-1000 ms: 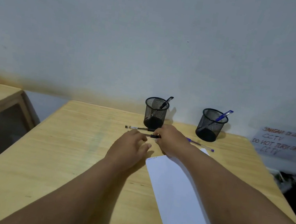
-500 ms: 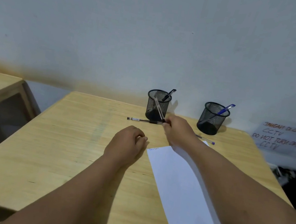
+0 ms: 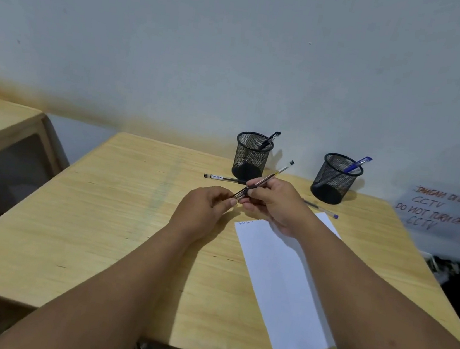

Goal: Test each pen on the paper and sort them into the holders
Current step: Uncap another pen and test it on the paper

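Wooden table (image 3: 106,216) — two mesh holders (image 3: 251,156), paper (image 3: 283,275) nearby.

Handwritten sign (image 3: 441,214) at right edge of frame, against the wall: "JANGAN DI CABUT CCTV" in red-orange over "DO NOT TURN OFF CCTV" in dark letters. Small white label (image 3: 217,177) with tiny print on the pen (image 3: 224,178) lying mid-frame on the surface, too small to read. Faint scribbles (image 3: 245,223) at the top left corner of the paper (image 3: 281,283), centre right of frame, not legible.
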